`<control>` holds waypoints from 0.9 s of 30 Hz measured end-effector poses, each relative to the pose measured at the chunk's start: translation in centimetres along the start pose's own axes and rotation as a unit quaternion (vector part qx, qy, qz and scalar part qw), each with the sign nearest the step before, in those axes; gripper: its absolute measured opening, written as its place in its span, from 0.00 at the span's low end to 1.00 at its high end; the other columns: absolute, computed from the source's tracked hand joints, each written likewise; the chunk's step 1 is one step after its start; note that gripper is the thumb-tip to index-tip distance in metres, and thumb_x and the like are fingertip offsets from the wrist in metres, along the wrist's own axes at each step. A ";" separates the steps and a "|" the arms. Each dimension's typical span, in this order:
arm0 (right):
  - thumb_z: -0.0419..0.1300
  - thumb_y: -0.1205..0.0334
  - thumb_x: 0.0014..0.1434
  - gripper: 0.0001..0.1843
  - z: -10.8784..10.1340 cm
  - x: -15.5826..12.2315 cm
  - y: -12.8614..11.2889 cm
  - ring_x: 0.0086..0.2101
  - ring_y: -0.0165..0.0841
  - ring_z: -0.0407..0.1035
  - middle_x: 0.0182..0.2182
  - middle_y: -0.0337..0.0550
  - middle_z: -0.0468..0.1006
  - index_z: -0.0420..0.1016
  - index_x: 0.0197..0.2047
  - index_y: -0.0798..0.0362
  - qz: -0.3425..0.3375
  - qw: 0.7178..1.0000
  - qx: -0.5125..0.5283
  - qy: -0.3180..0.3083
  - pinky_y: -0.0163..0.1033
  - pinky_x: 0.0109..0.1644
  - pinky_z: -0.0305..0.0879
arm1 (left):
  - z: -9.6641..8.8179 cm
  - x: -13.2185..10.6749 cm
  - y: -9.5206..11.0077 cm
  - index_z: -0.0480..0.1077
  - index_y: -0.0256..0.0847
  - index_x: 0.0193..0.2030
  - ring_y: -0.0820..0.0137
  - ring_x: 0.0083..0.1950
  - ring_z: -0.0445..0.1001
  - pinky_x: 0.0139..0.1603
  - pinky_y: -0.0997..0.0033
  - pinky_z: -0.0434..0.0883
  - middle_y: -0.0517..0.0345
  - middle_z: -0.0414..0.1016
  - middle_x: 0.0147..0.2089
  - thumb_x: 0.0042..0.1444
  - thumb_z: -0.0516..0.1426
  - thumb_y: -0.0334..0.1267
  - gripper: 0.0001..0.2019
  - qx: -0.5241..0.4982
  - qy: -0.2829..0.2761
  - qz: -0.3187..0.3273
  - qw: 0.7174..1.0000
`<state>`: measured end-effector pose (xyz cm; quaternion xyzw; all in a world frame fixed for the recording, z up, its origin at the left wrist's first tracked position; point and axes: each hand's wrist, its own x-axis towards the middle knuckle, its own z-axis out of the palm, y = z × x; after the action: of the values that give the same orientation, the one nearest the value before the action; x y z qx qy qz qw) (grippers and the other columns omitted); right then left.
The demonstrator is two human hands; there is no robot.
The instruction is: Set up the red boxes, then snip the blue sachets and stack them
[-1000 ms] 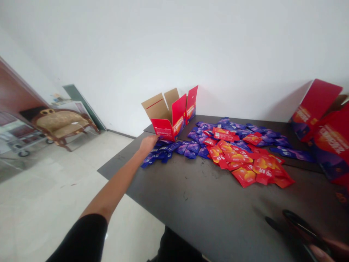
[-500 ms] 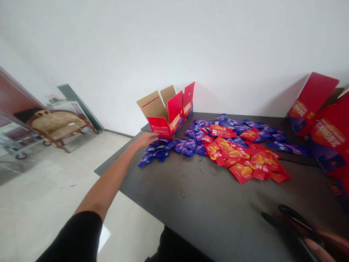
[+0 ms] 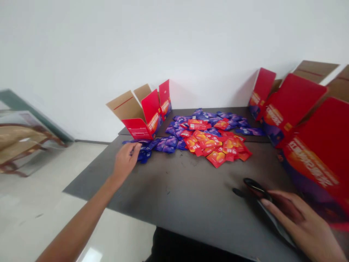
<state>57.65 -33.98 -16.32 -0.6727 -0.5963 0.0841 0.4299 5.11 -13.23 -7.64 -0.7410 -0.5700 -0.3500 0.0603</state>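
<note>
My left hand is at the left end of a row of blue-purple sachets, in front of a small open red box. Its fingers curl towards the thumb, with dark blue sachet wrapping showing between them; how many sachets it grips is hidden. At the lower right, my right hand is closed around a black object with a looped end and a long dark body, held low over the grey table. Its exact kind is unclear through blur. Red-orange sachets lie heaped mid-table beside more blue-purple ones.
Several large red and purple cartons with raised flaps stand along the right side. Another small red box is behind the left one, near the white wall. A wooden-framed seat stands on the floor at far left.
The view has swung right, bringing more of the cartons into sight. My left hand has drawn back from the box's corner towards me. More of my right hand and its black object now shows.
</note>
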 end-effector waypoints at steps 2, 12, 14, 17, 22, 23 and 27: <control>0.66 0.34 0.57 0.25 -0.2 0.1 -1.1 0.41 0.45 0.80 0.43 0.45 0.83 0.79 0.48 0.42 0.021 1.000 0.009 -0.017 0.48 0.45 0.77 | 1.0 -2.4 4.7 0.75 0.41 0.41 0.66 0.37 0.75 0.44 0.68 0.71 0.54 0.77 0.36 0.73 0.51 0.47 0.16 -0.033 0.000 0.110 0.993; 0.65 0.40 0.63 0.20 -0.5 -0.2 -1.7 0.46 0.39 0.78 0.46 0.42 0.81 0.76 0.50 0.44 0.003 0.999 0.027 -0.043 0.42 0.51 0.74 | 13.0 -1.1 20.1 0.71 0.39 0.59 0.57 0.55 0.74 0.55 0.58 0.74 0.46 0.73 0.54 0.70 0.57 0.38 0.14 -0.011 -0.161 0.304 0.939; 0.65 0.41 0.63 0.20 -0.5 -0.2 -1.6 0.47 0.39 0.78 0.47 0.42 0.81 0.76 0.51 0.44 0.000 0.998 0.030 -0.051 0.42 0.52 0.74 | 14.2 0.0 20.5 0.72 0.38 0.58 0.56 0.55 0.73 0.56 0.56 0.74 0.45 0.73 0.54 0.68 0.59 0.38 0.14 -0.008 -0.159 0.309 0.937; 0.65 0.40 0.64 0.20 -0.5 -0.1 -1.5 0.47 0.40 0.78 0.47 0.42 0.81 0.76 0.51 0.44 -0.003 0.998 0.030 -0.054 0.42 0.51 0.74 | 15.1 0.5 20.3 0.74 0.39 0.54 0.56 0.52 0.74 0.54 0.56 0.74 0.47 0.74 0.50 0.67 0.60 0.40 0.12 -0.009 -0.166 0.324 0.931; 0.64 0.41 0.64 0.19 -0.6 0.0 -1.8 0.46 0.40 0.78 0.47 0.43 0.81 0.77 0.50 0.44 -0.015 0.998 0.032 -0.052 0.42 0.50 0.75 | 14.4 0.3 17.7 0.73 0.40 0.54 0.57 0.53 0.73 0.55 0.57 0.72 0.47 0.74 0.51 0.67 0.59 0.42 0.12 -0.012 -0.151 0.302 0.941; 0.64 0.41 0.64 0.18 -0.7 0.0 -1.9 0.46 0.41 0.78 0.47 0.43 0.81 0.77 0.50 0.43 -0.016 0.998 0.031 -0.051 0.43 0.50 0.75 | 14.0 0.4 16.7 0.73 0.39 0.52 0.57 0.53 0.73 0.55 0.57 0.72 0.47 0.74 0.50 0.67 0.57 0.41 0.11 -0.009 -0.140 0.283 0.949; 0.64 0.40 0.64 0.19 -0.8 0.1 -2.0 0.45 0.41 0.79 0.47 0.44 0.82 0.78 0.50 0.43 -0.020 0.998 0.034 -0.048 0.44 0.49 0.76 | 12.7 1.3 11.4 0.72 0.38 0.49 0.57 0.51 0.73 0.54 0.56 0.71 0.45 0.73 0.46 0.69 0.47 0.34 0.13 0.023 -0.090 0.181 0.979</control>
<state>56.69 -34.47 -14.45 -0.6410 -0.6263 0.1278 0.4249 21.05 -9.93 -12.85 -0.8585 -0.4377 -0.2522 0.0884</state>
